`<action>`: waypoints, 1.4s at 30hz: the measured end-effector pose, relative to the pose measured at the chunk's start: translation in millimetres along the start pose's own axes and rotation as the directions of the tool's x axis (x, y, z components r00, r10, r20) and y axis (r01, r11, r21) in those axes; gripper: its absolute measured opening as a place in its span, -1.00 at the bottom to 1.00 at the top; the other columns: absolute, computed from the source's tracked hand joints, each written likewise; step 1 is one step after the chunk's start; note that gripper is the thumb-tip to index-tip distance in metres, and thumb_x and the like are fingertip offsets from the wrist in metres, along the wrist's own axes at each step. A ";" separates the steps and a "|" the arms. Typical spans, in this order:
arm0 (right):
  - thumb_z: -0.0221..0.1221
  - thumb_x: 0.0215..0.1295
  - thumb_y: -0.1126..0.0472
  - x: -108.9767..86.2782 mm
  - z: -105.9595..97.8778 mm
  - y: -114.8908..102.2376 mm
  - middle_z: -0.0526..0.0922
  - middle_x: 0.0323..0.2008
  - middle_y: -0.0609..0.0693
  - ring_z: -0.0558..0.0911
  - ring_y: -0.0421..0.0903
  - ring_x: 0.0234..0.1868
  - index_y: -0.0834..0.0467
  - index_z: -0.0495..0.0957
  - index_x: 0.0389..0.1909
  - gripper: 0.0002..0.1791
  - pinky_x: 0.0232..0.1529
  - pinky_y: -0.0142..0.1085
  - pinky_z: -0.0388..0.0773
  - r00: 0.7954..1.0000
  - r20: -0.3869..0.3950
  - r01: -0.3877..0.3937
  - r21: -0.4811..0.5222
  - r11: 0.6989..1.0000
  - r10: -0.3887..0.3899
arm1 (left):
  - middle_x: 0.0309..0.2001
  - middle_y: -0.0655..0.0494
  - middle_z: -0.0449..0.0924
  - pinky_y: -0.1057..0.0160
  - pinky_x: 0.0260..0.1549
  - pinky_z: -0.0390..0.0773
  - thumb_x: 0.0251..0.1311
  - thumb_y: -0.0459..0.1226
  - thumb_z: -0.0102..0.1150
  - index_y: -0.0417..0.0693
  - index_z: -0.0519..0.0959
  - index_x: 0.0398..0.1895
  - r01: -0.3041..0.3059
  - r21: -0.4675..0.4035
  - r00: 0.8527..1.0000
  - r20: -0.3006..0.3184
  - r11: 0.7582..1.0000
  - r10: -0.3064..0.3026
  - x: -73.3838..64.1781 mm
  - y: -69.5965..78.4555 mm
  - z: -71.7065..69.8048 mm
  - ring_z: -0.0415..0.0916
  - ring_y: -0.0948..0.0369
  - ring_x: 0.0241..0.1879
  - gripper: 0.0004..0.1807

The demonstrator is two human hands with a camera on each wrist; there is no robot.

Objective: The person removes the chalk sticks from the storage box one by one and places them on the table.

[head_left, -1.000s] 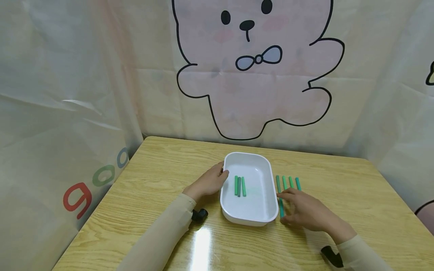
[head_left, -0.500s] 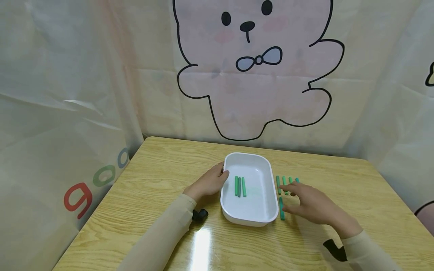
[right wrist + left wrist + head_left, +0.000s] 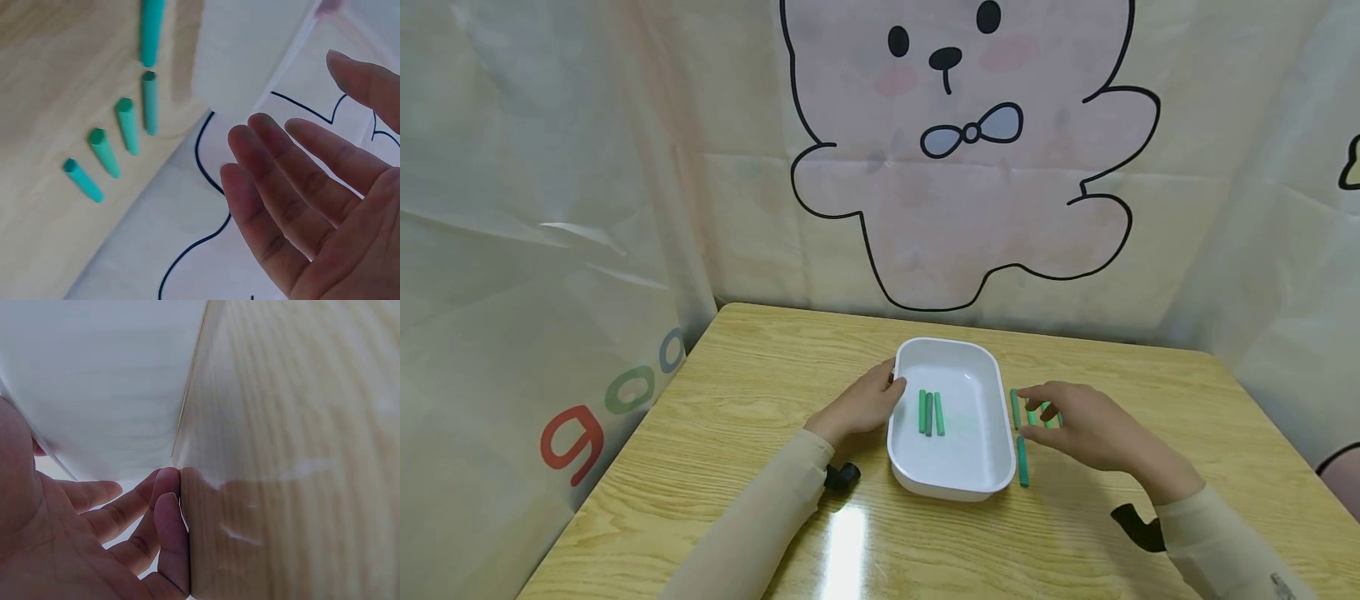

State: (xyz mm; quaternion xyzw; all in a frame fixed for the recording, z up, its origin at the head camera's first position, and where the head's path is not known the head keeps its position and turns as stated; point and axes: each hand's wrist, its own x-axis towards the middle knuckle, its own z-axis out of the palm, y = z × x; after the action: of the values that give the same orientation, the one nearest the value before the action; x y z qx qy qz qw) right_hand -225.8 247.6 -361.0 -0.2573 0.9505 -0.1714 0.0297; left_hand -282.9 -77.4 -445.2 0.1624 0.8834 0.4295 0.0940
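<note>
A white plastic tray [image 3: 951, 487] stands mid-table with three green chalk sticks [image 3: 922, 412] side by side in it. My left hand [image 3: 863, 402] holds the tray's left side, thumb over the rim and fingers along the outer wall [image 3: 106, 394]. To the right of the tray, my right hand [image 3: 1090, 427] hovers with fingers spread and nothing between them. Beneath and beside it lie several green and teal chalk sticks, partly hidden in the head view. A teal chalk stick [image 3: 1022, 462] lies nearest the front, while a row of shorter-looking ones [image 3: 128, 126] fans out beyond it in the right wrist view.
The wooden table [image 3: 760, 400] runs back to a curtain [image 3: 745, 233] printed with a cartoon bear. A faint green smudge marks the tray's floor. Black straps or mounts [image 3: 842, 477] show at both wrists.
My right hand has left the front teal chalk stick beside the tray, lifting and moving back over the row behind it. My left hand and the tray have stayed in place.
</note>
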 end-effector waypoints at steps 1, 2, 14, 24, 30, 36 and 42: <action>0.39 0.32 0.01 1.5 -1.9 -1.8 0.75 -0.03 0.01 0.72 -0.08 -0.11 0.19 0.60 0.27 -0.43 -0.21 -0.21 0.64 1.000 -0.002 -0.001 0.002 1.000 0.001 | 0.55 -0.08 0.28 -0.06 0.48 0.34 0.65 -0.02 -0.32 -0.04 0.07 0.67 -0.001 0.001 1.000 -0.001 1.000 0.001 0.2 -0.1 0.1 0.28 0.02 0.52 -0.36; 0.39 0.32 0.02 3.2 -3.7 -3.5 0.75 -0.03 0.02 0.72 -0.09 -0.11 0.19 0.60 0.27 -0.44 -0.21 -0.22 0.63 1.000 -0.004 -0.002 0.002 1.000 0.002 | 0.56 -0.07 0.28 -0.06 0.48 0.33 0.65 -0.01 -0.32 -0.03 0.06 0.67 0.000 0.003 1.000 -0.002 1.000 0.000 0.3 -0.1 0.1 0.28 0.02 0.52 -0.35; 0.39 0.33 0.05 28.7 -11.9 -29.1 0.74 -0.08 0.03 0.70 -0.15 -0.18 0.23 0.61 0.23 -0.47 -0.26 -0.26 0.64 0.999 0.029 0.015 0.006 1.000 -0.015 | 0.56 -0.06 0.27 -0.07 0.48 0.33 0.65 -0.02 -0.31 -0.01 0.05 0.68 0.010 0.006 1.000 0.003 1.000 -0.010 1.9 -1.4 0.8 0.28 0.03 0.52 -0.35; 0.36 0.35 0.07 52.0 -10.2 -42.2 0.78 -0.09 0.08 0.72 -0.19 -0.25 0.27 0.59 0.25 -0.46 -0.24 -0.26 0.67 0.997 0.071 -0.020 0.004 1.000 0.020 | 0.55 -0.06 0.29 -0.08 0.46 0.36 0.65 -0.01 -0.30 0.01 0.05 0.68 0.018 0.006 1.000 0.000 1.000 -0.018 0.0 0.6 1.3 0.31 0.02 0.50 -0.36; 0.36 0.32 0.03 66.5 -1.8 -49.0 0.79 -0.10 0.10 0.72 -0.08 -0.18 0.23 0.63 0.20 -0.48 -0.15 -0.15 0.68 0.995 0.079 -0.050 -0.045 0.998 0.053 | 0.54 -0.06 0.30 -0.06 0.45 0.38 0.65 0.00 -0.31 0.00 0.05 0.68 0.020 0.010 1.000 0.002 1.000 -0.020 0.9 -0.6 0.9 0.32 0.03 0.49 -0.35; 0.37 0.32 0.02 79.4 10.8 -54.2 0.78 -0.11 0.10 0.72 0.00 -0.10 0.25 0.62 0.20 -0.46 -0.04 -0.06 0.68 0.987 0.134 -0.081 -0.063 0.995 0.089 | 0.56 -0.07 0.28 -0.08 0.46 0.36 0.65 -0.02 -0.30 -0.02 0.05 0.68 0.010 0.008 1.000 0.001 1.000 -0.010 1.4 -1.1 0.8 0.30 0.01 0.51 -0.35; 0.39 0.31 0.03 87.1 24.8 -56.4 0.76 -0.17 0.07 0.68 -0.08 -0.22 0.28 0.60 0.23 -0.42 -0.16 -0.17 0.69 0.969 0.195 -0.143 -0.045 0.989 0.149 | 0.54 -0.08 0.30 -0.08 0.45 0.37 0.65 -0.03 -0.29 -0.03 0.07 0.67 0.002 0.010 1.000 -0.004 1.000 -0.002 1.9 -0.6 1.3 0.32 0.01 0.49 -0.36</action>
State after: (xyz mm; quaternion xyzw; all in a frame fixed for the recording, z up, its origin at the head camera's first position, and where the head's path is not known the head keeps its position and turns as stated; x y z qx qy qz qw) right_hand -270.6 150.8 -362.2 -0.2030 0.9617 -0.1279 0.1328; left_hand -284.4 -76.1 -446.5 0.1614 0.8858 0.4254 0.0919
